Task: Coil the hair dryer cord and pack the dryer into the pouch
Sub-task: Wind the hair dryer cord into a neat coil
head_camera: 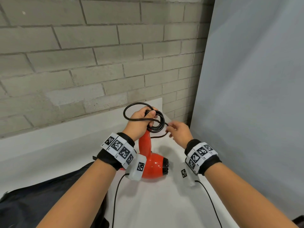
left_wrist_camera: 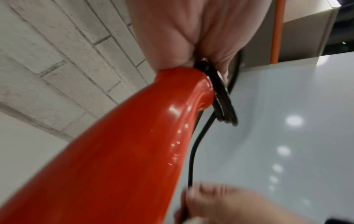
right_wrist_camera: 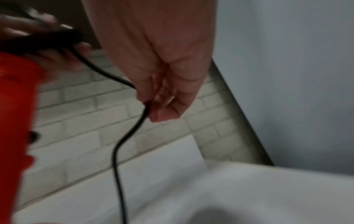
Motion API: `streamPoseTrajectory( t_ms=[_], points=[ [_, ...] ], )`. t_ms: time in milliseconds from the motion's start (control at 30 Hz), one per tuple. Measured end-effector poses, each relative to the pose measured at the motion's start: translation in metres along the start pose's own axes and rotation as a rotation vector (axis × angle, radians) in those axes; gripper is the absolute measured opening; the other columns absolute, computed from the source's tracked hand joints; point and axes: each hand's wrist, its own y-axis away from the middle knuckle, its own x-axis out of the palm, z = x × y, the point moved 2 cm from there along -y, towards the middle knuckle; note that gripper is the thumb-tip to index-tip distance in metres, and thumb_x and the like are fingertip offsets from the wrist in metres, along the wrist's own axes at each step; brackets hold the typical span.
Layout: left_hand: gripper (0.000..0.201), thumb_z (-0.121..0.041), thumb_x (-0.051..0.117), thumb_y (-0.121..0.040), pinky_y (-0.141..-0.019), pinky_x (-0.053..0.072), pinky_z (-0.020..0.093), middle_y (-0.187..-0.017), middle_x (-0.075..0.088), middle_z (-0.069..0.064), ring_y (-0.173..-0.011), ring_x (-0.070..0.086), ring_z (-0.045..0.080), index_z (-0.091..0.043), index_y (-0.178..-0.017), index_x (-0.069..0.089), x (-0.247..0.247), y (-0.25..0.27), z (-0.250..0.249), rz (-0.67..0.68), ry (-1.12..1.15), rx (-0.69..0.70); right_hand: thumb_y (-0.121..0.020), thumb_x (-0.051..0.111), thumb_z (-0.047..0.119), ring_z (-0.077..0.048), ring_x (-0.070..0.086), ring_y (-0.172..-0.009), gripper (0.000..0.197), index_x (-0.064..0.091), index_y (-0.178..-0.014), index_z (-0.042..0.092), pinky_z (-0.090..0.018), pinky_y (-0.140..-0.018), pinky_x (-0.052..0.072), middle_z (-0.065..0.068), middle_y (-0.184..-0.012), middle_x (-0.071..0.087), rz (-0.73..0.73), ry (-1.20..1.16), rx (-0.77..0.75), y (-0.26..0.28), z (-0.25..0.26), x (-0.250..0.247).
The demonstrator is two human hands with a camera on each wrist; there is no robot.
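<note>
Much of the red hair dryer (head_camera: 153,168) is hidden in the head view: the left wrist band covers the rear of its body at lower centre, and the left hand (head_camera: 139,122) wraps the far end of its handle. That hand is closed around the handle end together with several black loops of the cord (head_camera: 144,119), the thumb pressing across them; one larger loop arcs out to the left of the fist. In the left wrist view the handle fills the lower left, sharp only near the fingers, and the cord bundle shows as dark rings at centre right.

The right hand (head_camera: 178,131), just right of the coil, has its fingers curled and pinches a free stretch of cord. The right wrist view is heavily blurred, yet the cord can be seen passing between thumb and fingertips (right_wrist_camera: 164,113) and dropping toward the bottom edge, where it is cut off. The plug cannot be made out in any view.

A dark fabric mass, probably the pouch (head_camera: 41,198), lies at the lower left of the head view, cut by the frame and partly behind the left forearm.

The dryer's body rests on a white worktop (head_camera: 148,203). Behind it stands a pale grey brick wall (head_camera: 82,55); a smooth grey panel (head_camera: 255,79) fills the right side.
</note>
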Motion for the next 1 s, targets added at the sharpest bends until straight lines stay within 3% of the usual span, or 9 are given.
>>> streamPoseTrajectory(
  t_ms=[100, 233, 333, 400, 500, 633, 800, 900, 1000],
  points=[
    [0.014, -0.012, 0.041, -0.094, -0.049, 0.037, 0.009, -0.073, 0.052, 0.001, -0.044, 0.045, -0.001, -0.016, -0.093, 0.054, -0.010, 0.005, -0.003, 0.008, 0.002, 0.031, -0.092, 0.046, 0.013, -0.030, 0.062, -0.092, 0.025, 0.062, -0.107, 0.000, -0.029, -0.079, 0.049, -0.019, -0.108, 0.065, -0.001, 0.385, 0.283, -0.014, -0.044, -0.022],
    [0.032, -0.007, 0.036, -0.095, -0.055, 0.039, 0.010, -0.073, 0.047, 0.004, -0.048, 0.043, 0.001, -0.032, -0.106, 0.052, -0.014, 0.009, -0.005, 0.070, -0.028, 0.076, -0.093, 0.040, 0.012, -0.030, 0.055, -0.115, 0.031, 0.054, -0.119, 0.003, -0.031, -0.092, 0.045, -0.015, -0.126, 0.058, 0.199, 0.879, 0.362, -0.006, -0.063, -0.031],
    [0.036, -0.005, 0.036, -0.095, -0.055, 0.038, 0.010, -0.074, 0.046, 0.010, -0.048, 0.043, 0.001, -0.035, -0.106, 0.053, -0.012, 0.007, -0.004, 0.053, -0.065, 0.103, -0.083, 0.049, 0.003, -0.025, 0.050, -0.119, 0.049, 0.046, -0.130, 0.017, -0.030, -0.097, 0.044, -0.011, -0.132, 0.050, 0.258, 0.586, 0.188, 0.001, -0.041, -0.026],
    [0.036, -0.005, 0.037, -0.094, -0.054, 0.037, 0.010, -0.075, 0.045, 0.011, -0.048, 0.043, 0.001, -0.036, -0.105, 0.053, -0.011, 0.006, -0.005, 0.036, -0.070, 0.108, -0.081, 0.050, -0.001, -0.011, 0.047, -0.117, 0.056, 0.044, -0.132, 0.022, -0.018, -0.095, 0.038, -0.001, -0.133, 0.051, 0.364, 0.362, -0.042, 0.011, -0.010, -0.019],
    [0.035, -0.006, 0.038, -0.094, -0.053, 0.038, 0.009, -0.072, 0.050, 0.007, -0.047, 0.044, 0.001, -0.033, -0.108, 0.053, -0.010, 0.004, -0.004, 0.026, -0.094, 0.096, -0.091, 0.047, 0.007, 0.013, 0.051, -0.093, 0.031, 0.053, -0.120, 0.017, 0.002, -0.080, 0.035, 0.010, -0.105, 0.061, 0.450, 0.227, -0.252, 0.019, 0.020, -0.005],
    [0.027, -0.011, 0.036, -0.095, -0.053, 0.037, 0.012, -0.072, 0.050, 0.006, -0.047, 0.043, 0.001, -0.027, -0.109, 0.052, -0.009, 0.005, -0.006, 0.049, -0.062, 0.091, -0.097, 0.037, 0.012, -0.003, 0.047, -0.052, 0.023, 0.057, -0.087, 0.015, -0.013, -0.059, 0.042, 0.003, -0.059, 0.049, 0.249, 0.058, -0.226, 0.014, 0.017, -0.001],
    [0.025, -0.013, 0.034, -0.096, -0.054, 0.037, 0.009, -0.069, 0.048, 0.001, -0.046, 0.043, 0.000, -0.021, -0.093, 0.057, -0.005, 0.009, -0.009, 0.128, -0.084, 0.122, -0.097, 0.033, 0.010, -0.011, 0.046, -0.062, 0.025, 0.057, -0.092, 0.010, -0.025, -0.065, 0.040, -0.004, -0.075, 0.055, 0.141, 0.307, -0.063, 0.002, 0.002, -0.007],
    [0.025, -0.013, 0.035, -0.095, -0.050, 0.035, 0.008, -0.059, 0.046, -0.008, -0.045, 0.043, 0.000, -0.023, -0.084, 0.055, -0.004, 0.008, -0.009, 0.100, -0.131, 0.136, -0.095, 0.036, 0.003, -0.003, 0.053, -0.081, 0.029, 0.054, -0.115, 0.011, -0.013, -0.077, 0.040, 0.005, -0.095, 0.060, 0.224, 0.216, -0.198, 0.011, 0.018, -0.006],
    [0.025, -0.015, 0.035, -0.096, -0.049, 0.034, 0.009, -0.044, 0.047, -0.011, -0.044, 0.041, 0.000, -0.024, -0.083, 0.055, -0.005, 0.008, -0.008, 0.108, -0.151, 0.136, -0.096, 0.041, 0.009, 0.004, 0.051, -0.064, 0.020, 0.060, -0.101, 0.014, -0.010, -0.066, 0.041, 0.013, -0.074, 0.054, 0.381, 0.103, -0.235, 0.020, 0.033, 0.000]
  ],
)
